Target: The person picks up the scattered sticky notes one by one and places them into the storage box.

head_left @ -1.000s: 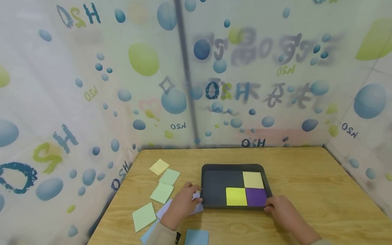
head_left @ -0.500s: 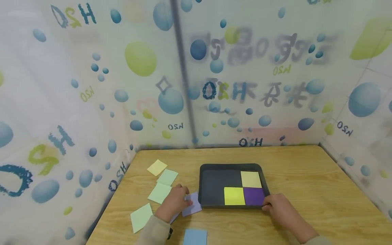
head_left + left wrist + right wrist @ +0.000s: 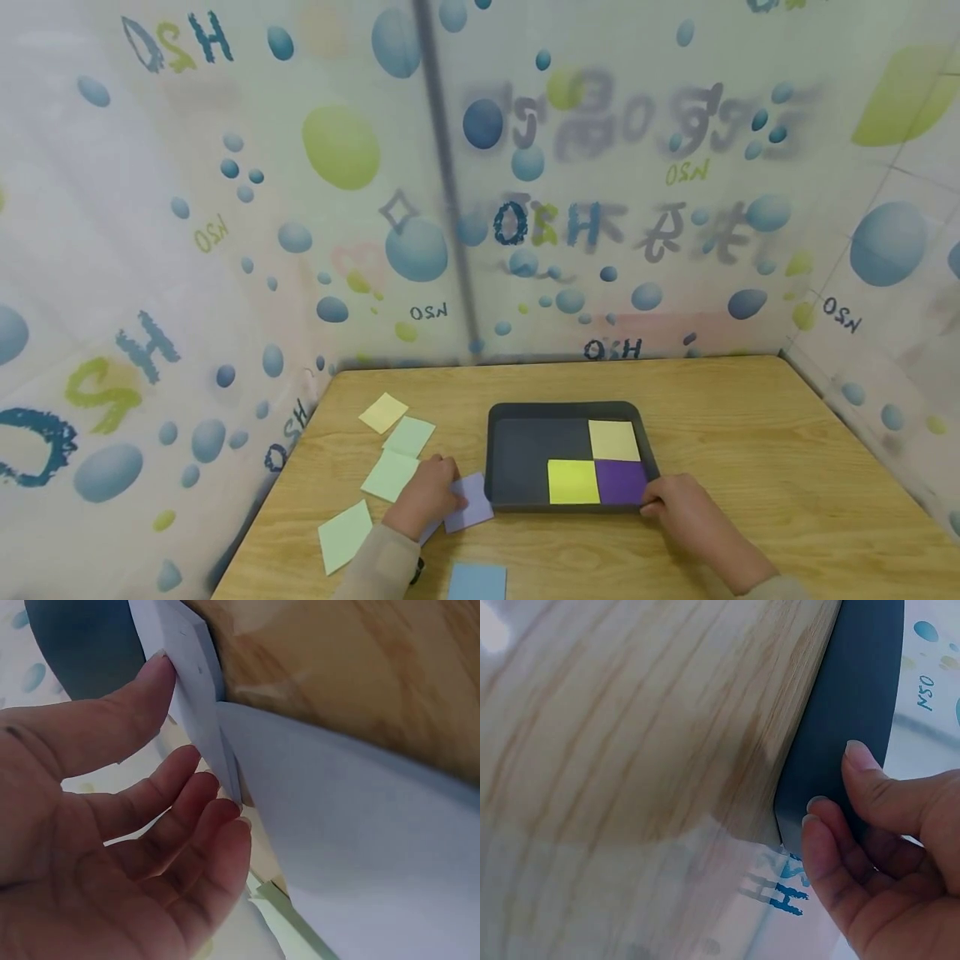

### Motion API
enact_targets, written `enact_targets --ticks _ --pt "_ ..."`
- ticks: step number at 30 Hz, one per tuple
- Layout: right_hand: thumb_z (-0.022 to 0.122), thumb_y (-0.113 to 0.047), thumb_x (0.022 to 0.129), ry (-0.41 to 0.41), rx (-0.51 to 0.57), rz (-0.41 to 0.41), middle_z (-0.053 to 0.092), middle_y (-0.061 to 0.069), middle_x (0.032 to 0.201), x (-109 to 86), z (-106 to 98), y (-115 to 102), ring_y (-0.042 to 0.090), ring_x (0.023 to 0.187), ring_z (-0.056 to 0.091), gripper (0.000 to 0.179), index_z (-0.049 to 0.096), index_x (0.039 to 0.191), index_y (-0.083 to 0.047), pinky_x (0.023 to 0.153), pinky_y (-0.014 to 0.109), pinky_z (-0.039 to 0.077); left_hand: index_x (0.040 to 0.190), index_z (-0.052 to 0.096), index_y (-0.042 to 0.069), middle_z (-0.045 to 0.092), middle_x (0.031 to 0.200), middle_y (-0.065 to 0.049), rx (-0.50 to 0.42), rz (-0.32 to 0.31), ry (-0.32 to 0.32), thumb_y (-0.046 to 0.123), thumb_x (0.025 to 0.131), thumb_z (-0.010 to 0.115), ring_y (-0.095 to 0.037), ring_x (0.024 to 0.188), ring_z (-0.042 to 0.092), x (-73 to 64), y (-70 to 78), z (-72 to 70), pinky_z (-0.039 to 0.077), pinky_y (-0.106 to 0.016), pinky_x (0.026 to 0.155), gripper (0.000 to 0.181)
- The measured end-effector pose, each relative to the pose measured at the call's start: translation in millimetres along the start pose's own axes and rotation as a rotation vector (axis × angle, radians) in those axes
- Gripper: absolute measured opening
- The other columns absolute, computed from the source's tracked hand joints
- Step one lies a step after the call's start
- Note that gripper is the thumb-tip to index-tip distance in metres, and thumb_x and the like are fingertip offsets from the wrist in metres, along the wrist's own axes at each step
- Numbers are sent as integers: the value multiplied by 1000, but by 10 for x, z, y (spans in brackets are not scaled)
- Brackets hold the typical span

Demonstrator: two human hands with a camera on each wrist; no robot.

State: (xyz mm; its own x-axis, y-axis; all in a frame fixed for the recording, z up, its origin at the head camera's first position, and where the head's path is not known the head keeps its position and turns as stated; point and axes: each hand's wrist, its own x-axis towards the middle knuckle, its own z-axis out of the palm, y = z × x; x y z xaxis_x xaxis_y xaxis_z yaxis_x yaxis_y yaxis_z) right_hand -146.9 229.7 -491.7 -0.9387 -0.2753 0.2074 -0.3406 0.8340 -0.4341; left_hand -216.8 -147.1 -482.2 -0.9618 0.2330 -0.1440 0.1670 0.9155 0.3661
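Note:
My left hand holds a lavender sticky note pad just left of the tray. In the left wrist view its thumb rests on that pad, with the curled fingertips at the pad's other edge. A second lavender pad lies against it, largely covered by the hand in the head view. My right hand pinches the near right corner of the black tray; in the right wrist view, thumb and fingers close on the tray's wall. Inside the tray lie a pale yellow, a bright yellow and a purple square.
On the left of the wooden table lie a pale yellow pad and light green pads. A light blue pad lies at the front edge. Curtains with printed bubbles stand behind and at the sides.
My left hand has moved left from the tray's left wall onto the lavender pad, uncovering more of it. The right hand stays at the tray's corner. The view has shifted slightly.

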Motion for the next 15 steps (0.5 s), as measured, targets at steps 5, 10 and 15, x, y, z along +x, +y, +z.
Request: enact_targets --ticks 5,10,15 --pt "83 -9 78 -21 9 32 71 -7 72 14 -4 -5 1 67 59 10 75 74 -14 60 22 50 100 67 3 57 91 -6 29 11 10 13 82 84 -22 85 55 34 -19 23 52 -40 75 27" --pt "83 -9 78 -21 8 24 70 -7 72 14 4 13 0 66 57 11 75 74 -14 59 22 49 99 67 2 57 90 -8 61 13 20 12 82 82 -24 85 56 41 -19 40 51 -41 72 25" --pt "83 -9 78 -28 20 27 70 -8 72 10 -1 16 -2 66 55 11 74 74 -14 58 22 48 97 65 4 56 87 -7 84 -3 25 14 82 83 -23 82 53 21 15 33 50 -40 68 25"
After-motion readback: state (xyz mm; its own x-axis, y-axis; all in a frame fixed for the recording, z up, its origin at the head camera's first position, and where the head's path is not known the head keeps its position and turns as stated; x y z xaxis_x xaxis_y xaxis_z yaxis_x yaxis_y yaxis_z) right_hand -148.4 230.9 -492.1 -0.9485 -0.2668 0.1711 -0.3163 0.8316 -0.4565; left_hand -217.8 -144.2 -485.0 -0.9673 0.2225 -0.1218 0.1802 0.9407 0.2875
